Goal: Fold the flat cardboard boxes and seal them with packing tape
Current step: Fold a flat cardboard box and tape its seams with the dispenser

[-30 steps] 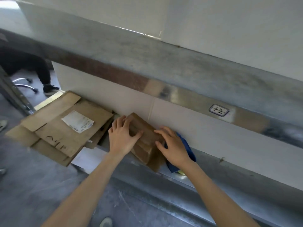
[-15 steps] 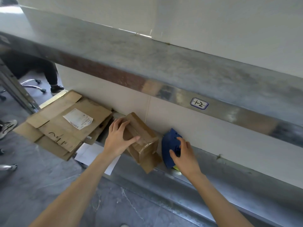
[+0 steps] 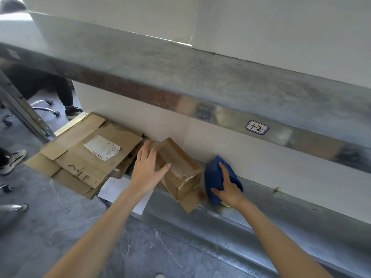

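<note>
Showing one box (image 3: 180, 171) folded and seemingly part-taped at mid-shelf (image 3: 261, 199), with the left hand (image 3: 147, 171) resting flat and open-fingered on it, the right hand (image 3: 228, 187) gripping the dispenser (image 3: 213, 177) at its 3 o'clock, and the flat stack (image 3: 80, 157) at 9 o'clock awaiting folding.

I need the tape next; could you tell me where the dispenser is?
In the head view, the dispenser lies on the lower shelf, right of the box, held by the right hand.

Left grip (image 3: 147, 170) touches box (image 3: 181, 167); right grip (image 3: 228, 190) holds dispenser (image 3: 213, 177).
</note>
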Available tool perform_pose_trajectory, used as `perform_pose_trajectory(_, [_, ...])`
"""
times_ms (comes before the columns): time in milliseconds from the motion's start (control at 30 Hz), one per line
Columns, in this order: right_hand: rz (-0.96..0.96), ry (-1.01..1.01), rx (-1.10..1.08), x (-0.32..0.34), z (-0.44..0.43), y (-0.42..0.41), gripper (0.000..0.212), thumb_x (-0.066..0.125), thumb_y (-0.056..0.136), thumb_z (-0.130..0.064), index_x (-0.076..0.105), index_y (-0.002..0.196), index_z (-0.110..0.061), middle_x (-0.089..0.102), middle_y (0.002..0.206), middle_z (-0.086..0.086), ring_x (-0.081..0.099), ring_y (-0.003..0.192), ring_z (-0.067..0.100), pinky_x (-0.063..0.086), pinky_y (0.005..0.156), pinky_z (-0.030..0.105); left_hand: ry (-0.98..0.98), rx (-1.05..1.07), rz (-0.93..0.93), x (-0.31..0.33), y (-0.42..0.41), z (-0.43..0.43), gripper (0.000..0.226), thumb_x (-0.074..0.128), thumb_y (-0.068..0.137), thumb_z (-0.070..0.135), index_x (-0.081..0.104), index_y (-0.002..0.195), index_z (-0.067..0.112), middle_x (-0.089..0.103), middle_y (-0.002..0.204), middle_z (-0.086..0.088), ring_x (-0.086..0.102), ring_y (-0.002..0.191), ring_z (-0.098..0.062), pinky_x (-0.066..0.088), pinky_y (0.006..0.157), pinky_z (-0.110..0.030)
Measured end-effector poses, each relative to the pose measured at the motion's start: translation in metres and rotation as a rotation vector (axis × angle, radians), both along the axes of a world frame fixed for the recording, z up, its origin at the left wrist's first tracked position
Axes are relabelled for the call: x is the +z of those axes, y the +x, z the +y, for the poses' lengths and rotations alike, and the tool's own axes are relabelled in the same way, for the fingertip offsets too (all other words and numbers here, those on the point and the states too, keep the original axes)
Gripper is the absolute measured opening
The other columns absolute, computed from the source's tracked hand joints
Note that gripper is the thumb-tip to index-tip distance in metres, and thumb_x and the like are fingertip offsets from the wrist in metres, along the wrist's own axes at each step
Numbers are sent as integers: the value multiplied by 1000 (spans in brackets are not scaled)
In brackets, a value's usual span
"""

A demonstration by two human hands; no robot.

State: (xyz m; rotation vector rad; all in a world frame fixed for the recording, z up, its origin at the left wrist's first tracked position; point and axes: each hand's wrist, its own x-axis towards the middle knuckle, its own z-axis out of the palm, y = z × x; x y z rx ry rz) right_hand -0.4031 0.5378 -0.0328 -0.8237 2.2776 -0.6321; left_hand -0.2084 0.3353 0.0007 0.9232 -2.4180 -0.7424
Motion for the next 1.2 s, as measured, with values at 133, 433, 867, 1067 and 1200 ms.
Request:
perform_pose_trajectory(133, [-63,22,-39,16,-5,-17,101,69,88,-13,-2,155,-41,36,153,9,56,114,33,50,78,33,41,-5,-16,-7,7,-2,64,70,91,33,42,147,18,33,156,-3,19,148,-22,21,117,-35])
perform_pose_trajectory(433, [-3,60,-95,27,-8,-8,94,61,91,-6,2,154,-43,51,137,17,61,95,33,50,69,36,62,-40,-31,-1,7,-10,63,69,91,33,43,146,18,33,155,-3,19,148,-22,21,118,-38])
perform_pose_trajectory(867, [278,-184,168,89,22,-13,46,56,92,-56,26,126,-65,67,110,-6,63,74,19,46,61,34,37,-268,-125,28,-21,-8,38,60,96,39,57,133,34,54,142,10,41,137,-18,29,114,-49])
perform_pose_trajectory(1067, [340,-162,354,123,22,5,51,56,87,-67,28,130,-68,60,71,-8,56,60,10,43,60,25,299,-356,-19,55,-36,-4,28,58,100,33,65,127,29,67,120,15,58,112,-3,39,89,-12])
perform_pose_trajectory(1200, [418,-163,485,140,23,19,56,62,87,-61,33,135,-61,57,75,-34,55,66,-2,36,61,15,407,-445,-1,66,-34,-1,34,60,99,17,62,132,24,67,117,16,62,105,5,41,88,-7])
